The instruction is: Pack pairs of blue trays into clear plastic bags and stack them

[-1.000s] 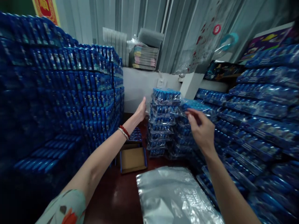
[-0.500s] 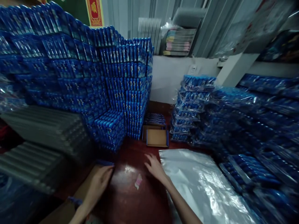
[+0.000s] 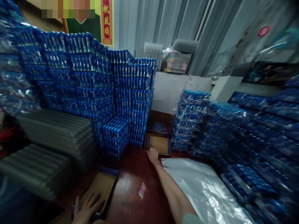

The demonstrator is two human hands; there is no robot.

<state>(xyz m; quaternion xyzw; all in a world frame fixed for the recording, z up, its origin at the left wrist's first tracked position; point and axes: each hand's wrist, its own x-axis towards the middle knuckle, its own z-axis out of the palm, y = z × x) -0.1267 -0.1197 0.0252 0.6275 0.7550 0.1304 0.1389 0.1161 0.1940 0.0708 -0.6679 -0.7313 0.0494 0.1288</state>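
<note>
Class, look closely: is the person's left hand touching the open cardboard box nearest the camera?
Touching. The head view shows the left hand lying with fingers spread on the brown inside of the cardboard box, with no gap visible between them.

The right hand [image 3: 153,154] comes up bare and blurred. Well back from its fingers, past a long bare forearm, there's a pale grey-green fabric sleeve hem [image 3: 189,219]. The left hand [image 3: 87,210] is bare too, with the frame cutting in just behind its fingers [image 3: 93,202].
</note>
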